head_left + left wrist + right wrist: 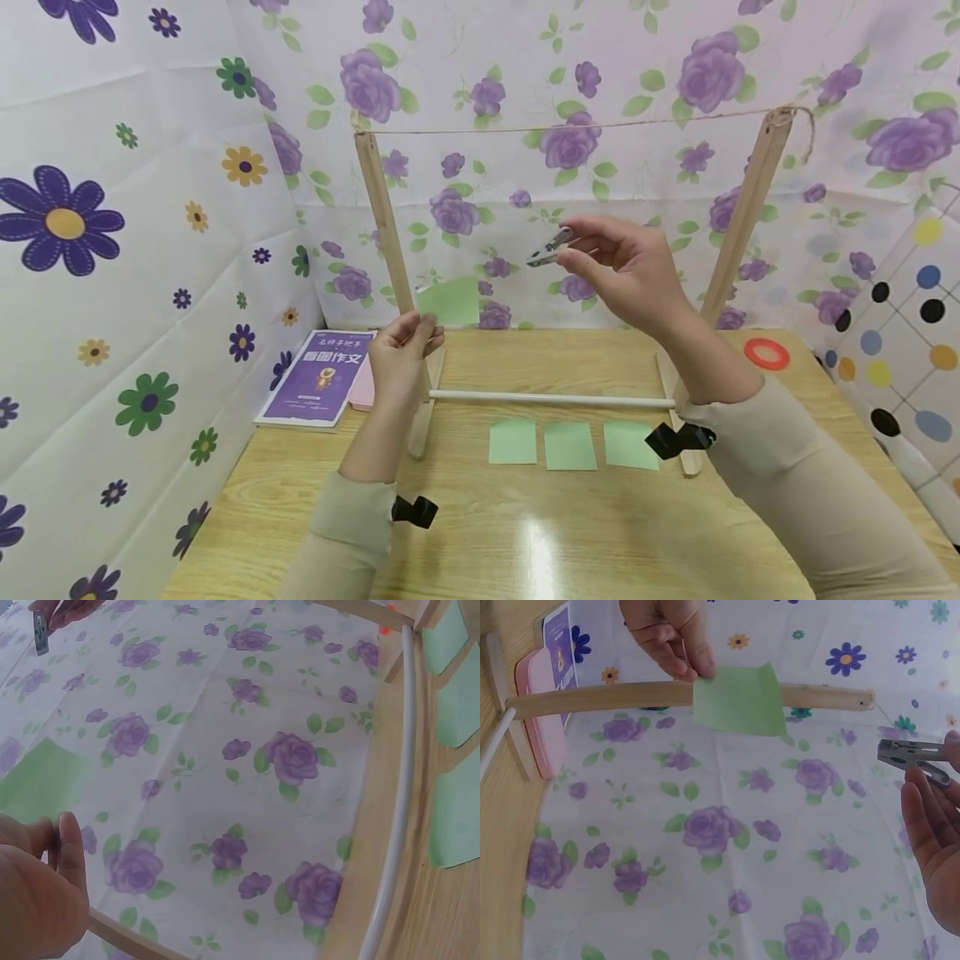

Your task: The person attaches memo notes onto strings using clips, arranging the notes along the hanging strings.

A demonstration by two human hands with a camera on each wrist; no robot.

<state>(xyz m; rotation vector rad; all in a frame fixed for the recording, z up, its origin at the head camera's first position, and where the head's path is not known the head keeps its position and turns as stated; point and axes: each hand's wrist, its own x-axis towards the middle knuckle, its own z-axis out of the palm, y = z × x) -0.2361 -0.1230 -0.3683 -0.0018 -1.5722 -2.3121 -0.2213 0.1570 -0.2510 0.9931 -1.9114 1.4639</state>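
Note:
My left hand [401,350] pinches a green paper square [452,302] by its lower corner, raised beside the left post of a wooden frame. My right hand [630,271] holds a metal clothespin [550,248] between thumb and fingers, to the right of the paper and below the string [525,130]. In the right wrist view the clothespin [911,754] points toward the paper [739,701], well apart from it. The string runs between the tops of the left post [386,221] and right post [750,212].
Three green paper squares [570,446] lie in a row on the wooden table [480,533]. Behind them a white rod [551,399] joins the frame's feet. A purple book [318,379] and a pink case [362,387] lie at left, a red ring [767,354] at right.

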